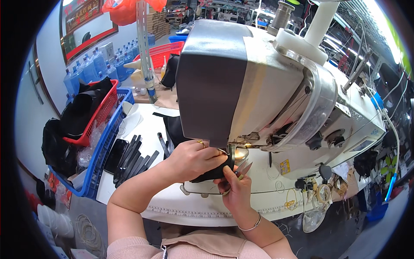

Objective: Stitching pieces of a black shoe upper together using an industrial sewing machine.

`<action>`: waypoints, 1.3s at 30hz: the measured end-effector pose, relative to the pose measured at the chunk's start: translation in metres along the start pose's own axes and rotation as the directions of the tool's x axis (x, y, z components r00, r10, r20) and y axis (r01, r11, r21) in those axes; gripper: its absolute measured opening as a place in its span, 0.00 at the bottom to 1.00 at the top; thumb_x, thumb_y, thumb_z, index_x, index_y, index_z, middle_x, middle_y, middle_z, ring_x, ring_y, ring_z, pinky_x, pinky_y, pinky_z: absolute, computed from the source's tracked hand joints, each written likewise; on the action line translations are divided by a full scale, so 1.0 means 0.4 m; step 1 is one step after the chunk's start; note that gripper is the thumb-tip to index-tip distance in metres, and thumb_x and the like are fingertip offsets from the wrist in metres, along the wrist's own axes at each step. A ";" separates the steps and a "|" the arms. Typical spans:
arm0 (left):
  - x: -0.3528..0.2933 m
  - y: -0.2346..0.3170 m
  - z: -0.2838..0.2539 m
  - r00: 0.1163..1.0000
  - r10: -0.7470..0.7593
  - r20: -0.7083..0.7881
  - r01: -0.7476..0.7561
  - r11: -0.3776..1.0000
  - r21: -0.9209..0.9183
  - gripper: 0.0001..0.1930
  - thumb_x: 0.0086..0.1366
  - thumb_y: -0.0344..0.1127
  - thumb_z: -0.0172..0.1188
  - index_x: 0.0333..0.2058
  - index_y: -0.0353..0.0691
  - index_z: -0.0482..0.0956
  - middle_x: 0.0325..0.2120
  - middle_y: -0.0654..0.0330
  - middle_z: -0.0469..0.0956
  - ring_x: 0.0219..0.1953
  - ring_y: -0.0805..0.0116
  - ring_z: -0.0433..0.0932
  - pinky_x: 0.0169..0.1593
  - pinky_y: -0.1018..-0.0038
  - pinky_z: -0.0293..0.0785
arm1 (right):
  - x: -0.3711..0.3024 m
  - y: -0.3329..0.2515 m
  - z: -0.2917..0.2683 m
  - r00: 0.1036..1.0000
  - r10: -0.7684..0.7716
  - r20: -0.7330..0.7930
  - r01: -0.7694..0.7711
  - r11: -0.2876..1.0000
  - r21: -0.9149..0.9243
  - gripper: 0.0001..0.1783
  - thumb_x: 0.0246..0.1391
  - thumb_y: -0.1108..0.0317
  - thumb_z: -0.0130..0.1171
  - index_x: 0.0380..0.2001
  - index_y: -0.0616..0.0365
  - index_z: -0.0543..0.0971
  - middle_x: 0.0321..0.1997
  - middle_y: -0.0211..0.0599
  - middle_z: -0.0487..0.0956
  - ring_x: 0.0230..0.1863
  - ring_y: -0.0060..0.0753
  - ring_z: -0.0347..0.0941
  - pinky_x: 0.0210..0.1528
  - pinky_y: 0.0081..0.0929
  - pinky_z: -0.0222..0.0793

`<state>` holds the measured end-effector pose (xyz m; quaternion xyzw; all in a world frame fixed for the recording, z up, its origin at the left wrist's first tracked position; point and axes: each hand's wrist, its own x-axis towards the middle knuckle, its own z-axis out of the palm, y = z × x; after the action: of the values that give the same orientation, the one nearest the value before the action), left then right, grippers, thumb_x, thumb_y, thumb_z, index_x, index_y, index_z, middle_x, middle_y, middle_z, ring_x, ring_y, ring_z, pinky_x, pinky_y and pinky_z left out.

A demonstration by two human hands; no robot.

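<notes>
- L hand (196,159): narrow, fingertips pinched on the upper edge of a black fabric piece (213,172), right by the needle area; prob. gripped so close to keep the edge steady there.
- R hand (236,190): closed round a scissors-like tool (245,168), blades pointing far & right; thumb at the near edge of the black piece. Tool prob. kept in the palm so it's handy w/o putting it down.
- Black piece sits under the head of the sewing machine (215,82), between both hands; can't tell how much is under the needle, as hands & machine hide it.
- White table (258,200) below, ruler marks along its near edge.
- Left of L hand: black strips (131,162) lying roughly side by side, prob. laid out for easy pickup; dark phone-like slab (115,152) just beside them.
- Further left: blue basket (92,175) against the table's left edge. Red basket (100,116) rests in/on it (exact seat hidden), w/ black bundles (82,110) heaped above its rim; clear plastic wrap (87,151) shows in the blue one.
- Far left, bkgd: another red basket (159,52), contents unclear; big blue-tinted water bottles (89,67) grouped by the wall, can't tell if full.
</notes>
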<state>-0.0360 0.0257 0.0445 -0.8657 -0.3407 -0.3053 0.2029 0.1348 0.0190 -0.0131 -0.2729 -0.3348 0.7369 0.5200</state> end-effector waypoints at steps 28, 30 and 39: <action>-0.013 -0.029 0.024 0.998 0.022 -0.051 -0.024 0.999 -0.031 0.14 0.46 0.32 0.59 0.35 0.45 0.82 0.34 0.66 0.77 0.37 0.68 0.77 0.37 0.74 0.75 | 0.034 -0.051 -0.073 0.326 -0.645 0.691 0.704 -0.322 -0.633 0.11 0.41 0.79 0.64 0.32 0.59 0.79 0.39 0.37 0.78 0.34 0.33 0.74 0.31 0.25 0.72; -0.011 -0.024 0.024 0.997 0.027 -0.075 -0.029 0.999 -0.024 0.13 0.46 0.31 0.59 0.34 0.45 0.82 0.34 0.66 0.77 0.36 0.68 0.77 0.36 0.74 0.75 | 0.035 -0.063 -0.064 0.354 -0.530 0.770 0.700 -0.396 -0.594 0.15 0.40 0.77 0.63 0.36 0.61 0.79 0.40 0.38 0.78 0.39 0.39 0.73 0.39 0.30 0.74; -0.003 -0.037 0.042 0.985 0.073 -0.158 -0.075 0.997 -0.007 0.11 0.45 0.30 0.59 0.31 0.42 0.82 0.33 0.65 0.77 0.33 0.69 0.77 0.31 0.74 0.75 | 0.042 -0.054 -0.056 0.291 -0.520 0.803 0.671 -0.487 -0.559 0.12 0.42 0.72 0.58 0.34 0.61 0.80 0.38 0.37 0.78 0.39 0.38 0.74 0.39 0.29 0.75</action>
<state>-0.0407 0.0448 0.0334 -0.8522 -0.2895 -0.3671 0.2348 0.1591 0.0448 -0.0113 -0.2203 -0.8232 -0.1308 0.5068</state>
